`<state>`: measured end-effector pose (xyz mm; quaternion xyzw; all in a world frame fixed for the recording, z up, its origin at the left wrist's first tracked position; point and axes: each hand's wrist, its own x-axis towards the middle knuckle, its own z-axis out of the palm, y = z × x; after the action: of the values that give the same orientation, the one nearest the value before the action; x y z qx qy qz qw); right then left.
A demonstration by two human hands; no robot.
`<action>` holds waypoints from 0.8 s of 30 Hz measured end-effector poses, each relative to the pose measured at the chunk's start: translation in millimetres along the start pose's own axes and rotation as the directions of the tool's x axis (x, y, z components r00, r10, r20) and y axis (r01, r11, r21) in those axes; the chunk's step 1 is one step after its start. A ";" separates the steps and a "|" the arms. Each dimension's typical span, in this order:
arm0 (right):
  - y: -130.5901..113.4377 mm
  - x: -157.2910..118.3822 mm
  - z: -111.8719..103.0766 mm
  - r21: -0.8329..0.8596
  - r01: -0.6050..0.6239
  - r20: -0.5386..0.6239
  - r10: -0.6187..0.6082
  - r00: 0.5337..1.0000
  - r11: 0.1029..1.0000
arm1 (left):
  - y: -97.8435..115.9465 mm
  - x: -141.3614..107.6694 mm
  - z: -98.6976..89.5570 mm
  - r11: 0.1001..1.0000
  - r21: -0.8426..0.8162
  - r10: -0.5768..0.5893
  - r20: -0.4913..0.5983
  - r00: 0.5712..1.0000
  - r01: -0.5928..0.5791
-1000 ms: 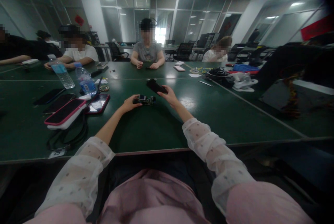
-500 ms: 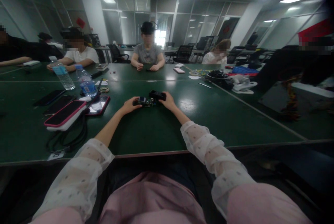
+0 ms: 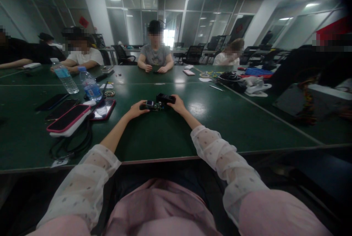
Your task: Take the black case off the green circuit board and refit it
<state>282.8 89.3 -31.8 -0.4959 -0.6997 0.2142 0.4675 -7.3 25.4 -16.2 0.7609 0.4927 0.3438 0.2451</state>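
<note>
My left hand (image 3: 137,110) grips the left end of a small circuit board with a screen (image 3: 150,104), thumb in front and fingers behind. Around the right end of a black plastic casing (image 3: 165,98) my right hand (image 3: 177,104) is closed. Board and casing meet or overlap in the middle, just over the green table (image 3: 159,137); whether they are joined I cannot tell. Small components show along the board's right part.
Left of my hands lie a pink-rimmed phone (image 3: 70,118), a red-edged phone (image 3: 104,109) and black cables (image 3: 79,146). Two water bottles (image 3: 90,87) stand behind them. A pen (image 3: 216,88) and a white device (image 3: 256,89) lie to the right. A person (image 3: 156,52) sits opposite.
The black casing sits slightly closer to the board, shifted a little left. Both hands keep their hold. The view has tilted very slightly.
</note>
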 end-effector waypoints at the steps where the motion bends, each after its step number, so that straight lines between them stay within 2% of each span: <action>1: -2.7 0.5 -0.6 0.044 -0.002 -0.007 0.002 1.000 0.999 | 0.0 0.1 0.2 1.000 0.001 -0.001 -0.004 1.000 0.001; 4: -14.6 0.7 -2.9 0.215 0.027 0.006 -0.029 1.000 0.976 | 0.4 0.3 0.6 1.000 0.002 -0.004 -0.012 1.000 0.004; 9: -38.1 -6.1 -4.9 0.360 0.055 0.158 -0.119 0.980 0.931 | -5.3 2.4 1.7 1.000 0.002 -0.006 -0.011 1.000 0.006; 16: -49.0 -13.9 -3.1 0.370 0.087 0.268 -0.195 0.944 0.925 | -20.5 7.6 4.3 0.998 0.059 -0.004 -0.014 1.000 0.005; 24: -38.3 -12.4 4.5 0.345 0.107 0.318 -0.224 0.921 0.932 | -18.5 7.3 4.0 0.999 0.032 0.004 -0.029 1.000 -0.003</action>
<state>260.9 63.0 -10.2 -0.3050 -0.7676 0.3696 0.4257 -13.0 39.3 -29.9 0.7604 0.5005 0.3474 0.2251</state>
